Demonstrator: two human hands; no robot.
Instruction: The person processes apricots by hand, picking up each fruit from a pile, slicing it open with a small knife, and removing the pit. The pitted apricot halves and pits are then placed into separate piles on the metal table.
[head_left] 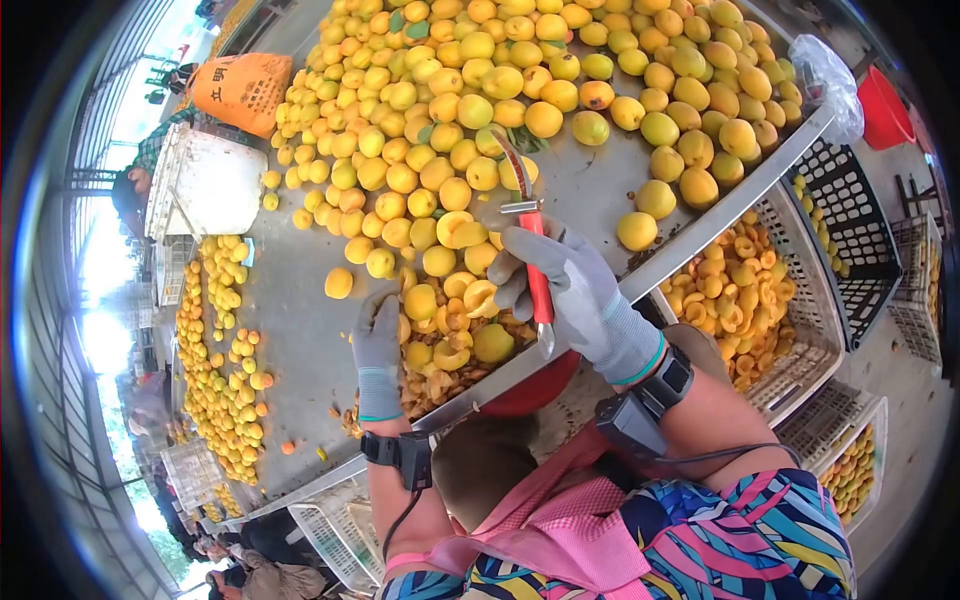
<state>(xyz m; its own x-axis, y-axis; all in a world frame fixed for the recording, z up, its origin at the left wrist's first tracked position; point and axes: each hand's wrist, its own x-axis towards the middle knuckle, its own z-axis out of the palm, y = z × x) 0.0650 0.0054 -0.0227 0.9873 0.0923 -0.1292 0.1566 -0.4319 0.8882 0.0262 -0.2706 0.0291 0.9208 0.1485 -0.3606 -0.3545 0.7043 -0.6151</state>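
Note:
My right hand (pixel 575 280), in a grey glove, is wrapped round the red handle of a knife (pixel 538 275). Its thin curved blade points up and away over the metal table, and the handle's metal end sticks out below my fingers. My left hand (pixel 377 340), also gloved, rests at the left edge of a heap of apricot halves (pixel 440 385), fingers stretched forward; its thumb side is partly hidden. Whole apricots (pixel 440 180) cover much of the table beyond both hands. A cut apricot (pixel 480 298) shows its hollow between my hands.
Right of the table's raised metal edge (pixel 720 215), a crate (pixel 800 375) holds apricot halves. Beside it stands a black crate (pixel 850 230). A red basin (pixel 885 110) and a plastic bag (pixel 828 85) are farther right. A white bucket (pixel 210 185) and orange sack (pixel 240 92) stand at the left.

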